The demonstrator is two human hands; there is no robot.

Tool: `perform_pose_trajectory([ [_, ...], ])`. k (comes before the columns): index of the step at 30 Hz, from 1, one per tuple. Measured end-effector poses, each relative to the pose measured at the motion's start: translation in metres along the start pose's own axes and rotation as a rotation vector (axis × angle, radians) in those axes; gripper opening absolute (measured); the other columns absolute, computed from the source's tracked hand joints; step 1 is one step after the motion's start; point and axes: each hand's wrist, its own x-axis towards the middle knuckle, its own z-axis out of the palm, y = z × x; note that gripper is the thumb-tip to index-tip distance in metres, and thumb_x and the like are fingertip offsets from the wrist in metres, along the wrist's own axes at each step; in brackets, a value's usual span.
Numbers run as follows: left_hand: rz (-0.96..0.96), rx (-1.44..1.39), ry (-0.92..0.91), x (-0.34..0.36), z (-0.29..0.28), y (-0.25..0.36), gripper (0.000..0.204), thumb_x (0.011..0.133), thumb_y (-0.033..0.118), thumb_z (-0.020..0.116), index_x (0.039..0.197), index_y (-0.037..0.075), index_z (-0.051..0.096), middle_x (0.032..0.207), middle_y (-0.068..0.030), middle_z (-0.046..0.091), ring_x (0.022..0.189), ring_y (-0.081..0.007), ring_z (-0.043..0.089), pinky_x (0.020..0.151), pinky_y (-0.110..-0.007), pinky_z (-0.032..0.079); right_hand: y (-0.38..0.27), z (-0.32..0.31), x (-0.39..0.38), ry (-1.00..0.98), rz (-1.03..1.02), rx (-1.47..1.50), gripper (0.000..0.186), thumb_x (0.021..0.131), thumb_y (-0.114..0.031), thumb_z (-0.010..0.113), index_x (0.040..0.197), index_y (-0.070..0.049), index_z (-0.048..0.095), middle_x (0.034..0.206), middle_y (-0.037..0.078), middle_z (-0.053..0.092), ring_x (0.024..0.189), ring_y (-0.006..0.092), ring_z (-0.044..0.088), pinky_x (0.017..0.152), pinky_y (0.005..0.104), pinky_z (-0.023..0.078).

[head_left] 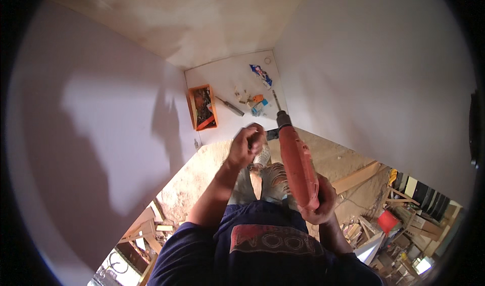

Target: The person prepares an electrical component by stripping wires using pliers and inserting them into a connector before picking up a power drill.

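My right hand (325, 201) is closed round the rear of a red power drill (299, 167). The drill points away from me, and its dark chuck (283, 118) carries a long thin bit (277, 101). Left of the drill, my left hand (247, 143) is raised with its fingers curled in, slightly blurred; whatever they may hold is hidden. Beyond it, on a white panel surface (217, 79), lies a grey-handled pointed tool (231, 106). An orange box (190, 106) of mixed small hardware stands to its left. Small orange and blue pieces (258, 98) lie scattered to its right.
Tall white panels rise at the left (101, 109) and right (374, 74), with a beige surface (202, 18) at the far side. A crumpled blue and white packet (261, 75) lies farther back. Wood scraps and a red object (387, 221) clutter the floor at lower right.
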Motion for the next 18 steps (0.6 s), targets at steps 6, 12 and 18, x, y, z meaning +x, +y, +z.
perform_pose_trajectory([
  [6,-0.062,-0.052,-0.132,-0.024,0.09,-0.014,0.056,0.109,0.052,0.037,0.132,0.004,0.056,0.124,-0.0156,0.067,0.115,-0.0288,0.065,0.1,-0.044,0.053,-0.018,0.004,-0.013,0.0,-0.061,0.13,0.082,0.072,-0.008,0.077,0.144,0.011,0.044,0.123,0.017,0.067,0.106,0.0172,0.068,0.092,0.0307,0.053],
  [12,0.172,0.332,0.078,-0.049,0.187,0.016,0.059,0.108,0.058,0.04,0.119,0.006,0.066,0.084,-0.002,0.064,0.059,-0.0095,0.045,0.053,-0.027,0.034,-0.084,-0.005,0.008,-0.078,0.122,0.21,0.104,0.072,-0.012,0.075,0.161,0.004,0.022,0.144,0.019,0.057,0.129,0.0221,0.057,0.11,0.0357,0.041],
  [18,-0.018,0.072,-0.147,-0.064,0.222,0.055,0.05,0.107,0.043,0.044,0.124,0.0,0.064,0.071,-0.0035,0.055,0.054,-0.0147,0.047,0.05,-0.028,0.042,-0.088,-0.021,-0.003,0.04,-0.137,0.368,0.111,0.073,-0.018,0.074,0.164,0.003,0.014,0.157,0.023,0.044,0.14,0.026,0.05,0.114,0.0377,0.037],
])
